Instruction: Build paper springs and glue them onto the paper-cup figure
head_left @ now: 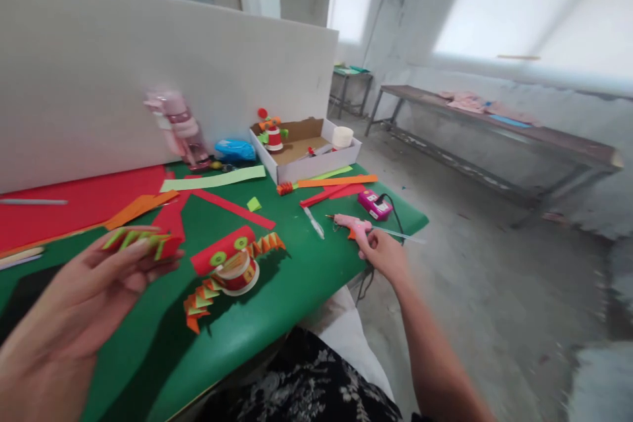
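Observation:
My left hand (106, 280) is closed around a small folded paper strip (171, 247), green and red in zigzag pleats, held above the left part of the table. To its right stands a paper-cup figure (241, 275) with a red paper roll on top, green ring eyes and pleated orange and green arms. At the table's right edge my right hand (388, 254) grips the handle of a pink hot glue gun (355, 221). The gun's nozzle points left, and a clear glue stick (403, 235) sticks out of its back.
The green table (291, 277) bears red, orange and green paper strips (232, 206) and a purple power box (374, 204). Behind stand a cardboard tray (309, 168) with another cup figure (273, 135), a pink bottle (180, 128) and a white panel (163, 66). A cable hangs off the right edge.

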